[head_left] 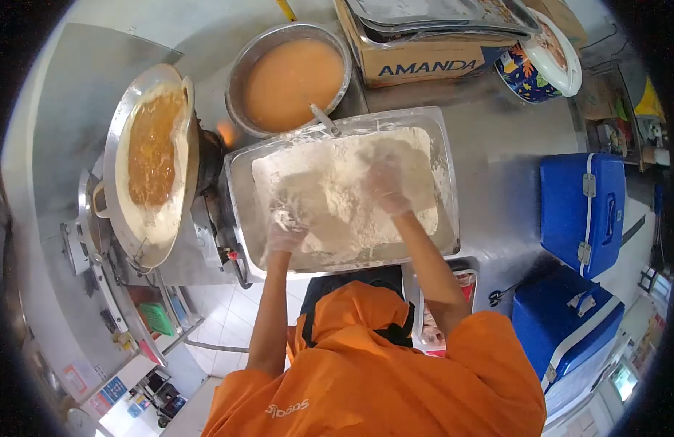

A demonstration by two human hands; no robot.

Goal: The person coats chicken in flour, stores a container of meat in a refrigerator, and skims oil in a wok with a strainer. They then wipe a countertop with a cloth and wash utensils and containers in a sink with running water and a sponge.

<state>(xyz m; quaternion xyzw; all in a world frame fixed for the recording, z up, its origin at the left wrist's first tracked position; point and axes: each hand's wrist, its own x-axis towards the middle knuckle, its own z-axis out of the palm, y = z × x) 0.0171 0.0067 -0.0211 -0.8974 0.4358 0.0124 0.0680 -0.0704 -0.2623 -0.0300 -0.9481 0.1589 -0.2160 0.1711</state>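
A large rectangular metal tray (447, 218) holds a bed of white flour (337, 156), heaped and ridged down its middle. In the left part of the tray is my left hand (287, 231), in a clear glove, its fingers coated with flour and hard to make out. Toward the upper right of the flour lies my right hand (385, 182), gloved the same way. Motion smears its fingers, and they merge with the flour. Whether either hand holds a piece of food under the flour cannot be seen.
A metal bowl of orange liquid (297, 80) stands behind the tray, a metal-handled tool (324, 119) between them. At left, a wok of bubbling oil (153, 149) sits over a flame. Blue coolers (581, 211) stand at right, near scissors (497, 296). A cardboard box (424, 64) carries trays.
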